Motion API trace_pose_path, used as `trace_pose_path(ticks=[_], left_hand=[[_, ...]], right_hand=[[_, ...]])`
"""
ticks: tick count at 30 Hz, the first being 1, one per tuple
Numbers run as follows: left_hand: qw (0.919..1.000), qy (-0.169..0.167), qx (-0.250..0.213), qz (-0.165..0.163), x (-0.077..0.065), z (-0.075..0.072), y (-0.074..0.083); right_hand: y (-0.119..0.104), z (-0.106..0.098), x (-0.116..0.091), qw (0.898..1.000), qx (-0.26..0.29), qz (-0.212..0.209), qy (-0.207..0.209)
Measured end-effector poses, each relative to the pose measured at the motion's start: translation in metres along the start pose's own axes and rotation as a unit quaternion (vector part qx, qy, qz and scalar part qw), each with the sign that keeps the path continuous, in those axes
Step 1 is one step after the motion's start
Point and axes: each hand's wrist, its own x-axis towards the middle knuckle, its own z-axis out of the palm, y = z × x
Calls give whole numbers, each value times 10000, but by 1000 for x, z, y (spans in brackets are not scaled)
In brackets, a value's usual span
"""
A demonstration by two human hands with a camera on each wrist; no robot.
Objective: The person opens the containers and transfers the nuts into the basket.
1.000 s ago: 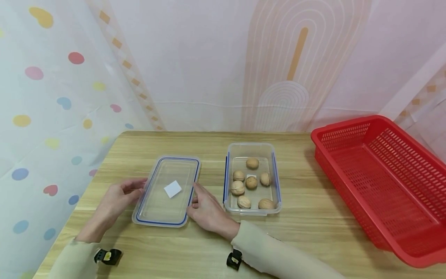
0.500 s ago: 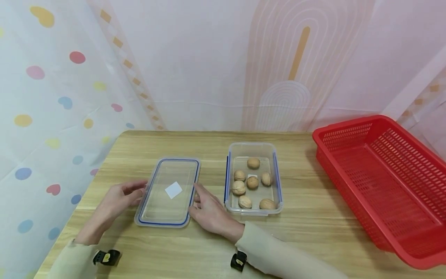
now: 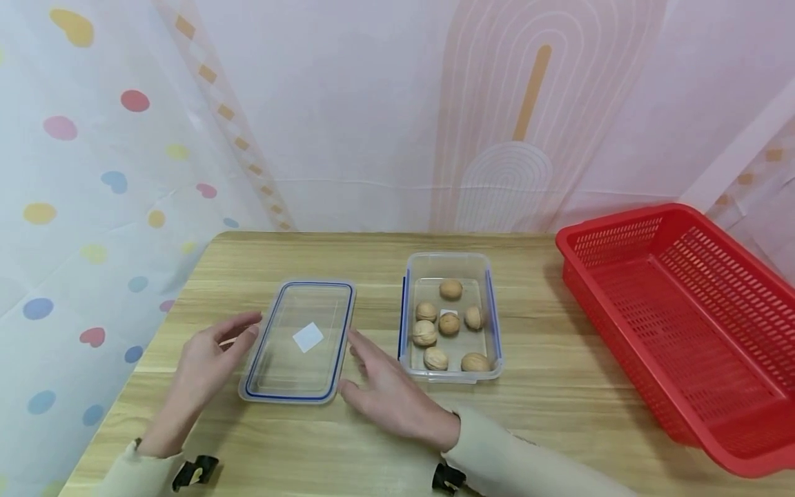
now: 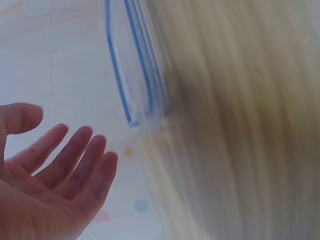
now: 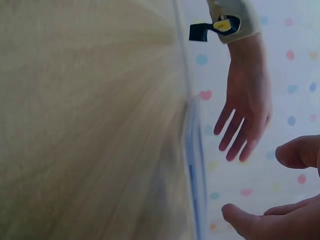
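A clear plastic lid (image 3: 279,362) with a blue seal line lies flat on the wooden table, a white square (image 3: 307,337) at its middle. My left hand (image 3: 205,362) is off the lid's left edge, fingers loosely bent with nothing in them; the left wrist view shows its palm and spread fingertips (image 4: 85,137) apart from the lid. On the other side, my right hand (image 3: 400,397) is held with thumb and fingers parted, the forefinger tip right at the lid's right edge. Beside that hand stands an uncovered clear box (image 3: 450,377) holding several walnuts (image 3: 449,324).
A large red slotted basket (image 3: 677,310) stands at the right side of the table (image 3: 534,442). Behind and to the left hangs a patterned curtain (image 3: 360,103). Both sleeves bear a black strap (image 3: 447,478) near the wrist.
Both hands have come away from the lid's edges, where their fingers were a moment ago. The right hand has shifted right and toward me; the lid now lies almost unmoved.
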Motion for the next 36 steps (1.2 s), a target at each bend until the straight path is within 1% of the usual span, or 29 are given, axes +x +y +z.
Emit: trace_pose_path(ticks=[3,6,9,14,16,19,21,25,29,32,34,36], left_hand=[[9995,307,-73,88,-4,3,10],[9982,546,-149,191,-7,6,21],[9962,749,-283,343,-10,10,31],[9918,970,-531,648,-14,16,46],[9893,1027,-633,822,-15,19,51],[9844,1056,-785,1170,-17,23,56],[9808,1043,-813,1433,-18,25,59],[9744,941,-735,1902,-18,31,66],[9704,807,-712,2163,-18,36,74],[9675,726,-694,2319,-17,42,80],[9661,662,-633,2415,-16,47,85],[9651,576,-475,2509,-15,52,89]], right_hand=[[-4,-3,-7,9994,211,-245,-76],[-7,-6,-14,9976,449,-508,-108],[-12,-12,-21,9966,554,-608,-51],[-16,-25,-34,9975,330,-603,172],[-16,-30,-38,9965,174,-766,287],[-14,-37,-43,9931,-4,-1064,488],[-12,-42,-46,9890,-153,-1323,644],[-8,-53,-52,9824,-529,-1524,940],[-4,-65,-57,9777,-820,-1589,1106],[0,-75,-58,9710,-1018,-1795,1205],[2,-82,-57,9646,-1201,-1941,1325],[6,-90,-57,9567,-1390,-2099,1460]])
